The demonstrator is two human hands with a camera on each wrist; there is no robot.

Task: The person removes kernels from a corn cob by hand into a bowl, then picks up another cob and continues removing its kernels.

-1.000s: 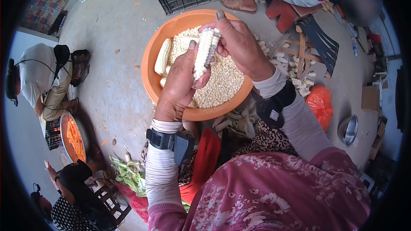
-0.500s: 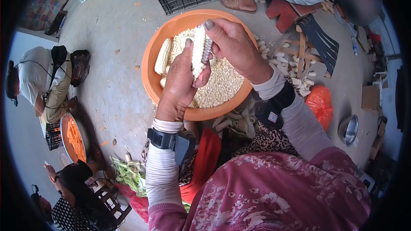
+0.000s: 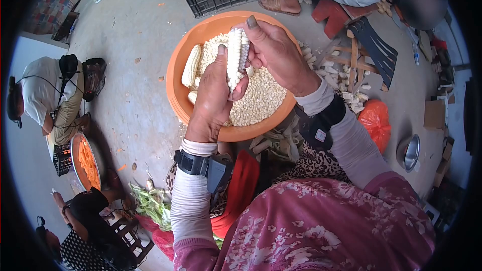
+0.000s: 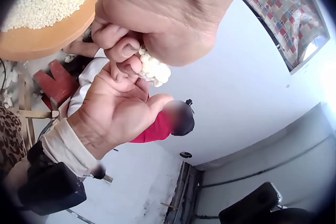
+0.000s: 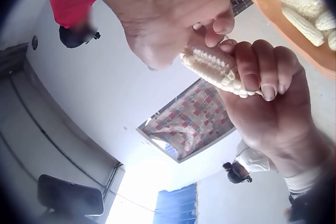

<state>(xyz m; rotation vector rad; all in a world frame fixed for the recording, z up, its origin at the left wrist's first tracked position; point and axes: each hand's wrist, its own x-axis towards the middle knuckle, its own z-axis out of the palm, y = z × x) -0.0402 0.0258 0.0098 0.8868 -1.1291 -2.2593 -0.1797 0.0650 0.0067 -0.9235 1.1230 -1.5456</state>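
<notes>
The left hand (image 3: 211,90) grasps the lower part of a partly shelled corn cob (image 3: 236,62), its fingers curled round it and its thumb along the side. The right hand (image 3: 281,57) pinches the upper end between thumb and bent fingers. The cob is tilted slightly and held above an orange basin (image 3: 173,88) — white kernels cover much of one face, while bare rows show on the side toward the right hand. In the basin, loose kernels (image 3: 258,101) lie in a broad heap, with a whole ear of corn (image 3: 191,66) near the left rim. Beyond the right forearm, a red plastic bag (image 3: 375,123) sits on the floor near a metal bowl (image 3: 411,153).
</notes>
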